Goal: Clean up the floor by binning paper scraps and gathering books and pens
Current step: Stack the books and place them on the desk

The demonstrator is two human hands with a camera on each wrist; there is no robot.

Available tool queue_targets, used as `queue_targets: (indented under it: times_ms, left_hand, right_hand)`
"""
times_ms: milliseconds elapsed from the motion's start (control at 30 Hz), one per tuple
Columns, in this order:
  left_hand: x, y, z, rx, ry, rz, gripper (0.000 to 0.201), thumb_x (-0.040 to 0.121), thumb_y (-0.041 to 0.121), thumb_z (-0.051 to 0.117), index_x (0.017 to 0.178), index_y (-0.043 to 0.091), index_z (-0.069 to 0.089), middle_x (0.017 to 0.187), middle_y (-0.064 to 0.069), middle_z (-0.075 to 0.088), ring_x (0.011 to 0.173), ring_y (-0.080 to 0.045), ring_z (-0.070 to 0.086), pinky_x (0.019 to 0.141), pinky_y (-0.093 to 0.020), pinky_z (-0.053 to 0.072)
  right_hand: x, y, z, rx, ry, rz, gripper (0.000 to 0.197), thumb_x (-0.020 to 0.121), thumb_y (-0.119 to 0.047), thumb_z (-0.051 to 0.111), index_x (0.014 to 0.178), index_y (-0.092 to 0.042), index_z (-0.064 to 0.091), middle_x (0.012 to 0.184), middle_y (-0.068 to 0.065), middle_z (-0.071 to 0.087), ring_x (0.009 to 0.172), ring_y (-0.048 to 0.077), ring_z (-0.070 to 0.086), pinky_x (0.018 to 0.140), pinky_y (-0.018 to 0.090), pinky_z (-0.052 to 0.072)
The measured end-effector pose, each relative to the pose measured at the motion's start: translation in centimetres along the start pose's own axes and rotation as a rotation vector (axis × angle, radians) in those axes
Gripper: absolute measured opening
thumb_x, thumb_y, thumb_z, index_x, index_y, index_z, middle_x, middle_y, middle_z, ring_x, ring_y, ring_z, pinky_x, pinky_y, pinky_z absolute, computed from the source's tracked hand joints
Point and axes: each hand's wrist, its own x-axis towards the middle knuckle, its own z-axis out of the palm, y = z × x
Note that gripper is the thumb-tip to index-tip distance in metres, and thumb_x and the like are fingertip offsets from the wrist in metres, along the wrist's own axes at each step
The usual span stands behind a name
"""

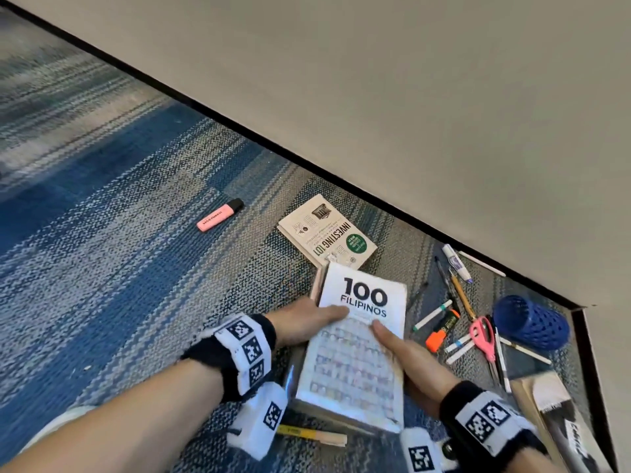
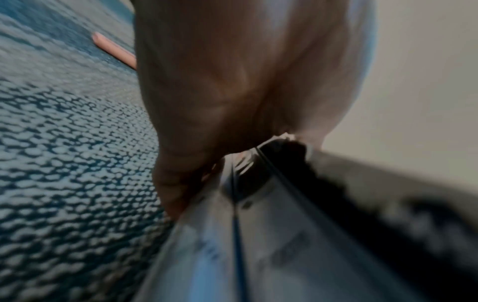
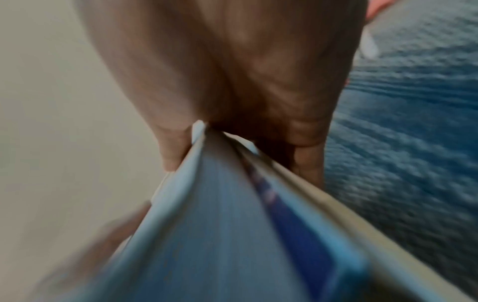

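Observation:
A white book titled "100 Filipinos" (image 1: pixel 358 353) tops a small stack of books held over the carpet. My left hand (image 1: pixel 317 317) grips the stack's left edge, thumb on the cover. My right hand (image 1: pixel 399 349) grips the right edge the same way. In the left wrist view the left hand (image 2: pixel 220 92) pinches the stack (image 2: pixel 258 235). The right wrist view shows the right hand (image 3: pixel 245 71) clamped on the book edges (image 3: pixel 220 224). Just beyond lies the "Investing 101" book (image 1: pixel 327 233). A pink highlighter (image 1: pixel 220 215) lies farther left, also seen as a pink highlighter (image 2: pixel 113 49).
Right of the stack lie several pens, an orange highlighter (image 1: pixel 442 331), pink scissors (image 1: pixel 485 336) and a blue mesh pen cup (image 1: pixel 531 322) on its side. Another book (image 1: pixel 553 404) lies bottom right, a yellow pen (image 1: pixel 307 433) below the stack. A grey wall (image 1: pixel 409 97) borders the carpet.

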Motion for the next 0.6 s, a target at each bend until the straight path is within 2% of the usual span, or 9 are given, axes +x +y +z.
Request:
queue_targets:
  times_ms: [100, 167, 233, 300, 367, 400, 467, 533, 600]
  left_hand:
    - [1.2, -0.9, 1.1, 0.101, -0.015, -0.019, 0.060, 0.080, 0.065, 0.054, 0.116, 0.019, 0.064, 0.104, 0.000, 0.074, 0.095, -0.020, 0.071, 0.097, -0.044, 0.051]
    - [2.0, -1.0, 1.9, 0.207, 0.013, -0.008, 0.058, 0.083, 0.066, 0.052, 0.115, 0.019, 0.064, 0.107, 0.002, 0.073, 0.096, -0.020, 0.070, 0.096, -0.042, 0.052]
    - [2.4, -0.5, 2.4, 0.477, 0.130, -0.032, 0.060, 0.080, 0.074, 0.051, 0.098, 0.018, 0.065, 0.108, -0.001, 0.070, 0.099, -0.022, 0.066, 0.094, -0.042, 0.051]
    - [2.5, 0.8, 2.4, 0.842, 0.285, -0.042, 0.066, 0.072, 0.084, 0.048, 0.081, 0.020, 0.058, 0.116, -0.007, 0.063, 0.110, -0.027, 0.056, 0.098, -0.047, 0.044]
    - [3.3, 2.8, 1.6, 1.015, 0.393, -0.003, 0.076, 0.073, 0.087, 0.041, 0.091, 0.016, 0.062, 0.124, -0.010, 0.056, 0.119, -0.030, 0.046, 0.102, -0.052, 0.037]
    - [3.9, 3.9, 1.1, 1.008, 0.433, 0.017, 0.081, 0.075, 0.086, 0.038, 0.102, 0.015, 0.063, 0.126, -0.012, 0.054, 0.120, -0.031, 0.044, 0.102, -0.053, 0.037]
    - [5.5, 5.9, -0.8, 0.945, 0.575, 0.032, 0.084, 0.080, 0.082, 0.037, 0.121, 0.011, 0.056, 0.131, -0.016, 0.052, 0.123, -0.033, 0.043, 0.102, -0.052, 0.039]
    - [7.7, 7.4, -3.1, 0.894, 0.742, 0.001, 0.086, 0.081, 0.075, 0.048, 0.132, 0.006, 0.045, 0.136, -0.019, 0.047, 0.127, -0.035, 0.041, 0.102, -0.049, 0.039]
    - [9.4, 7.9, -5.7, 0.850, 0.802, -0.074, 0.095, 0.077, 0.071, 0.059, 0.137, 0.001, 0.036, 0.140, -0.022, 0.043, 0.130, -0.037, 0.039, 0.104, -0.048, 0.037]
  right_hand:
    - [0.5, 1.7, -0.2, 0.050, 0.051, 0.079, 0.056, 0.088, -0.052, 0.054, 0.117, -0.004, 0.065, 0.111, 0.017, 0.071, 0.103, 0.035, 0.068, 0.097, 0.046, 0.050]
    - [0.9, 3.0, -0.8, 0.062, 0.095, 0.085, 0.062, 0.081, -0.058, 0.062, 0.115, -0.005, 0.067, 0.111, 0.017, 0.071, 0.103, 0.035, 0.068, 0.101, 0.049, 0.047]
    - [1.1, 3.7, -1.5, 0.016, 0.124, 0.058, 0.064, 0.077, -0.060, 0.067, 0.114, -0.007, 0.068, 0.110, 0.012, 0.072, 0.101, 0.032, 0.069, 0.100, 0.047, 0.048]
    - [0.6, 3.7, -2.0, -0.065, 0.176, 0.040, 0.056, 0.080, -0.054, 0.062, 0.113, -0.010, 0.068, 0.104, 0.005, 0.075, 0.095, 0.024, 0.072, 0.089, 0.038, 0.054]
    - [0.2, 3.5, -2.5, -0.169, 0.209, 0.026, 0.052, 0.081, -0.059, 0.057, 0.106, -0.015, 0.069, 0.095, -0.003, 0.077, 0.086, 0.016, 0.073, 0.077, 0.027, 0.055]
    - [0.1, 3.4, -2.9, -0.245, 0.237, 0.005, 0.057, 0.078, -0.068, 0.055, 0.101, -0.018, 0.070, 0.092, -0.007, 0.077, 0.084, 0.013, 0.073, 0.078, 0.026, 0.054]
    - [0.5, 4.0, -4.3, -0.364, 0.359, -0.071, 0.064, 0.072, -0.081, 0.050, 0.095, -0.024, 0.069, 0.093, -0.012, 0.074, 0.088, 0.011, 0.070, 0.086, 0.030, 0.050]
    - [0.8, 4.9, -6.1, -0.337, 0.495, -0.107, 0.059, 0.074, -0.078, 0.048, 0.093, -0.025, 0.066, 0.090, -0.009, 0.069, 0.086, 0.012, 0.065, 0.086, 0.033, 0.048]
    - [0.6, 6.1, -7.7, -0.267, 0.579, -0.084, 0.055, 0.077, -0.070, 0.050, 0.090, -0.019, 0.065, 0.080, -0.001, 0.066, 0.074, 0.016, 0.062, 0.077, 0.034, 0.048]
